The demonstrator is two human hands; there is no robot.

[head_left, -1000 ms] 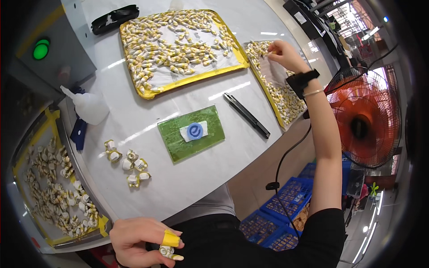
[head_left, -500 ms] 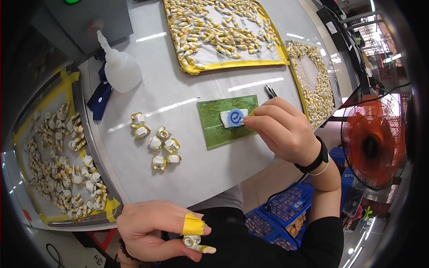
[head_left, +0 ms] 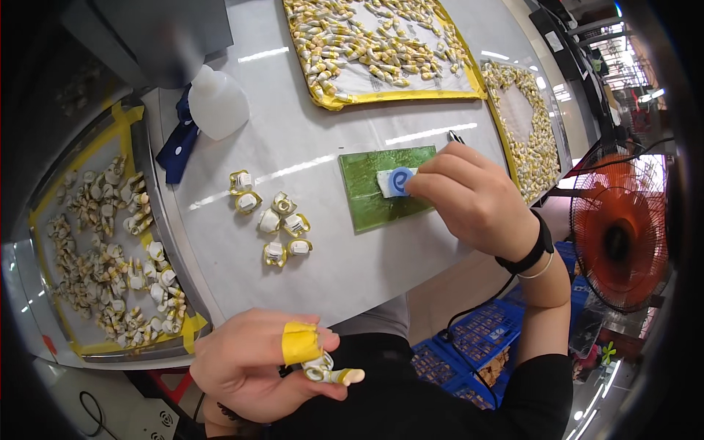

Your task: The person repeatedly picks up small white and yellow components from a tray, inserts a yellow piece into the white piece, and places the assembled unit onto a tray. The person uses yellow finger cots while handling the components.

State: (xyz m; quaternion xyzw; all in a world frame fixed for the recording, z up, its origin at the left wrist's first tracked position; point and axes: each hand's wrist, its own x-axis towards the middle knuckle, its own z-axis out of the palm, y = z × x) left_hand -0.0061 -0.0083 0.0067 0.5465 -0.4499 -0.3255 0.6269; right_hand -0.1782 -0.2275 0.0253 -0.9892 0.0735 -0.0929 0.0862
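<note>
Low in the head view, my left hand (head_left: 257,367) is closed, pinching a small white-and-yellow figurine (head_left: 320,369) with a thin limb-like part sticking out. Yellow tape (head_left: 299,343) wraps its index finger. My right hand (head_left: 480,202) is closed in a pinch at the edge of a round blue cap-like disc (head_left: 400,181); whatever sits between those fingertips is hidden. The disc rests on a white pad (head_left: 383,185) upon a green board (head_left: 363,213). Left of the board lie several small white-and-yellow pieces (head_left: 270,221).
Full trays of small pieces stand at the back (head_left: 389,97), the far right (head_left: 522,165) and the left (head_left: 154,268). A white squeeze bottle (head_left: 218,104) is at back left beside a dark blue cloth-like item (head_left: 176,155). An orange fan (head_left: 618,238) and blue crates (head_left: 469,341) are at right.
The view has shifted, so the table things appear farther right and slightly higher. My right fingertips stay at the blue disc. My left hand still holds the figurine, slightly turned.
</note>
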